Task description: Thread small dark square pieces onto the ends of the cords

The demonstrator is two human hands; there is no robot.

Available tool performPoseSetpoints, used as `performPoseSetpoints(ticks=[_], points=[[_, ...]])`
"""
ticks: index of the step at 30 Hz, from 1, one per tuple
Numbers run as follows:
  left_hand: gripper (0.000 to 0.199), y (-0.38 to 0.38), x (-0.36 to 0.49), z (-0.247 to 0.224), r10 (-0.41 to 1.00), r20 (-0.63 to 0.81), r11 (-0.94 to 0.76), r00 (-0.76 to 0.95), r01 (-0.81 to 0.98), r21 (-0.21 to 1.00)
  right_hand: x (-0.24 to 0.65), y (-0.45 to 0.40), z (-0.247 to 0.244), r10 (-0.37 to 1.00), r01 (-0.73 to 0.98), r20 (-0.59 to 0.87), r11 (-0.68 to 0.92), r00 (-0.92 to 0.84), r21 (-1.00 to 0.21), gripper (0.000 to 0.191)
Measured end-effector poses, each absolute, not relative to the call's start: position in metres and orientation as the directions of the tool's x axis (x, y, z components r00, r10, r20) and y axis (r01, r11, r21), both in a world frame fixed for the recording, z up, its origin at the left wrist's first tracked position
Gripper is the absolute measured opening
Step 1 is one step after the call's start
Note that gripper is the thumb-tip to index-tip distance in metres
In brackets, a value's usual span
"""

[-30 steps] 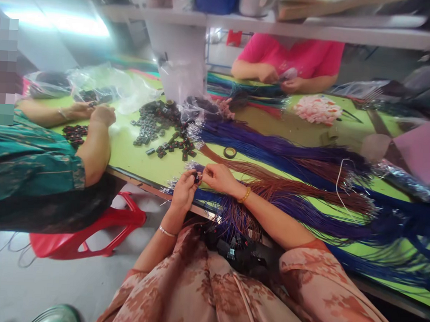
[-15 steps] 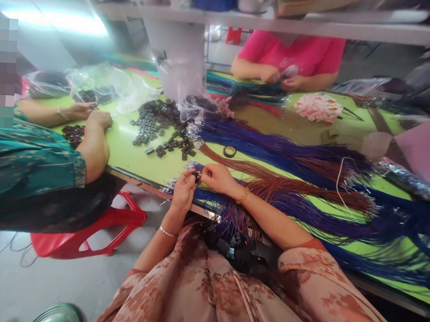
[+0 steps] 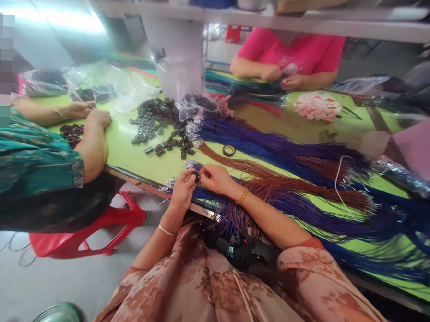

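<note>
My left hand (image 3: 183, 187) pinches a small black connector (image 3: 197, 177) above the table's front edge. Against its right side are the closed fingertips of my right hand (image 3: 216, 179); what they grip is too small to make out. Brown wires (image 3: 257, 172) and blue wires (image 3: 292, 203) with silvery tips run across the green table (image 3: 139, 164) beside and under my right forearm. Beyond my hands lies a pile of black and grey connectors (image 3: 155, 119). More black connectors (image 3: 232, 248) rest on my lap, with wires hanging over them.
A roll of black tape (image 3: 229, 150) lies past my hands. At left a person in a green sleeve (image 3: 38, 156) works near a red stool (image 3: 89, 226). Across the table sits a person in pink (image 3: 296, 54), near pale pink pieces (image 3: 317, 107). A shelf (image 3: 316, 24) spans overhead.
My right fingertips have shifted slightly closer to the black connector in my left hand. The whole view has moved a little; the other people's hands stay nearly in place.
</note>
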State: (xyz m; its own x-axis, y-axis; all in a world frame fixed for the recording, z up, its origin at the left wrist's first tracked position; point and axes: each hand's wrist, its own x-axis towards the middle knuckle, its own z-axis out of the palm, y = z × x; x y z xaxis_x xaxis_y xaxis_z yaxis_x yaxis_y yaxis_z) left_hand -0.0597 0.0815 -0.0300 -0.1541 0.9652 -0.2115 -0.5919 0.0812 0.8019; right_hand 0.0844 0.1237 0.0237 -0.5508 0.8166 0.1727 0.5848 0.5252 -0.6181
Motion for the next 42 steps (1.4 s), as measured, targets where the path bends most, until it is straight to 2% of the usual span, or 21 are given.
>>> performPoseSetpoints(ticks=[12,15,19,21,23,24,25,27,29,31,33,34,36,37,38,39,40,42], points=[[0.034,0.081,-0.060,-0.030,0.967,-0.213,0.108,-0.138,-0.538,0.836,0.081,0.117,0.019,0.838,0.676,0.150,0.517,-0.525,-0.526,0.018],[0.033,0.083,-0.062,-0.032,0.972,-0.197,0.101,-0.126,-0.532,0.841,0.086,0.121,0.023,0.822,0.612,0.135,0.510,-0.553,-0.604,0.020],[0.028,0.078,-0.057,-0.026,0.965,-0.162,0.030,-0.208,-0.524,0.851,0.100,0.139,0.032,0.837,0.448,0.154,0.427,-0.526,-0.785,0.022],[0.024,0.067,-0.049,-0.019,0.958,-0.075,-0.053,-0.277,-0.426,0.903,0.105,0.148,0.038,0.864,0.383,0.149,0.360,-0.481,-0.851,0.024],[0.021,0.050,-0.037,-0.010,0.950,0.110,-0.175,-0.291,-0.208,0.962,0.107,0.154,0.044,0.866,0.368,0.127,0.332,-0.483,-0.869,0.023],[0.021,0.041,-0.030,-0.006,0.946,0.229,-0.250,-0.230,-0.069,0.966,0.105,0.154,0.047,0.852,0.385,0.112,0.344,-0.512,-0.857,0.022],[0.022,0.032,-0.022,-0.002,0.932,0.351,-0.346,-0.094,0.059,0.936,0.102,0.153,0.048,0.826,0.410,0.097,0.374,-0.556,-0.832,0.020],[0.028,0.017,-0.006,0.002,0.807,0.492,-0.560,0.327,0.160,0.813,0.091,0.147,0.049,0.756,0.467,0.059,0.461,-0.652,-0.755,0.016],[0.036,0.008,0.008,0.002,0.607,0.486,-0.694,0.629,0.122,0.709,0.079,0.137,0.044,0.705,0.528,0.005,0.536,-0.709,-0.659,0.014],[0.037,0.003,0.016,0.001,0.498,0.476,-0.740,0.725,0.069,0.669,0.067,0.128,0.035,0.715,0.616,-0.057,0.556,-0.697,-0.558,0.014],[0.032,0.004,0.013,0.000,0.508,0.504,-0.733,0.698,0.043,0.679,0.059,0.122,0.024,0.758,0.691,-0.073,0.546,-0.649,-0.474,0.014],[0.030,0.008,0.007,0.001,0.556,0.524,-0.712,0.645,0.044,0.701,0.057,0.121,0.018,0.763,0.700,-0.072,0.547,-0.642,-0.459,0.014],[0.025,0.023,-0.013,0.003,0.725,0.541,-0.630,0.426,0.094,0.771,0.055,0.119,0.009,0.751,0.703,-0.098,0.551,-0.653,-0.450,0.013],[0.021,0.036,-0.027,0.004,0.819,0.522,-0.561,0.238,0.138,0.816,0.054,0.119,0.007,0.742,0.697,-0.104,0.559,-0.662,-0.449,0.013],[0.018,0.051,-0.042,0.005,0.878,0.479,-0.473,0.020,0.193,0.859,0.054,0.119,0.005,0.738,0.695,-0.103,0.566,-0.667,-0.443,0.013],[0.019,0.068,-0.058,0.006,0.893,0.432,-0.390,-0.126,0.261,0.883,0.055,0.118,0.005,0.739,0.696,-0.095,0.573,-0.667,-0.432,0.014],[0.021,0.087,-0.073,0.006,0.894,0.402,-0.316,-0.198,0.357,0.879,0.055,0.117,0.005,0.742,0.700,-0.084,0.581,-0.665,-0.417,0.015],[0.025,0.123,-0.099,0.003,0.922,0.350,-0.189,-0.164,0.598,0.779,0.056,0.115,0.007,0.740,0.703,-0.070,0.600,-0.669,-0.383,0.018]])
